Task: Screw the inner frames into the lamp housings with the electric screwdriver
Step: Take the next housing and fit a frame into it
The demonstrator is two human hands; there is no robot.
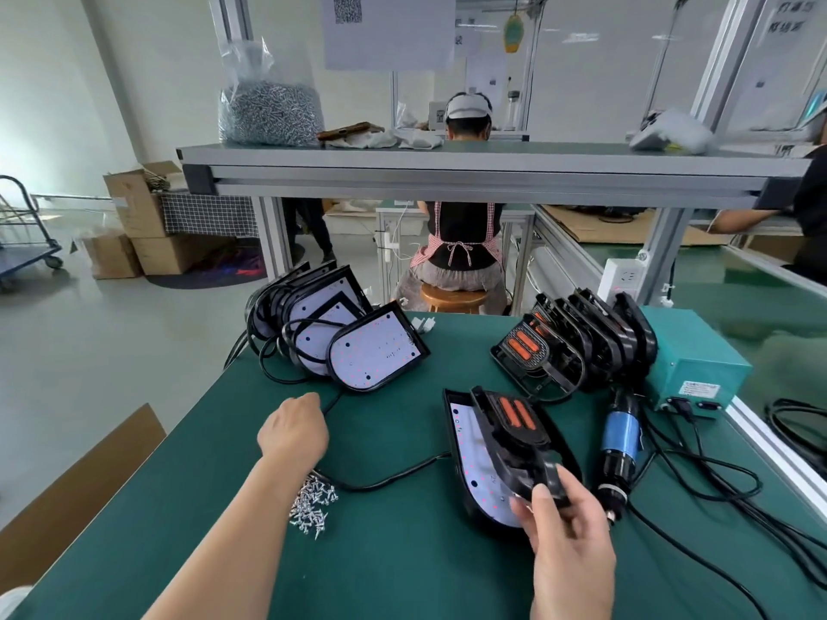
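Note:
A black lamp housing point(470, 445) with a white LED board lies on the green table point(402, 552) in front of me. A black inner frame point(519, 422) with orange strips lies tilted in it. My right hand point(568, 552) pinches the near end of that frame. My left hand point(293, 429) reaches forward with curled fingers at a black cable point(389, 478) near the stacked housings; whether it grips the cable is hidden. The electric screwdriver point(620, 445) lies on the table right of the housing. Loose screws point(313, 503) lie under my left forearm.
Several housings with white boards point(376, 346) lean at the back left. Several inner frames point(577, 346) stand in a row at the back right beside a teal power box point(693, 355). Cables point(716, 485) trail on the right. A bag of screws point(270, 109) sits on the shelf.

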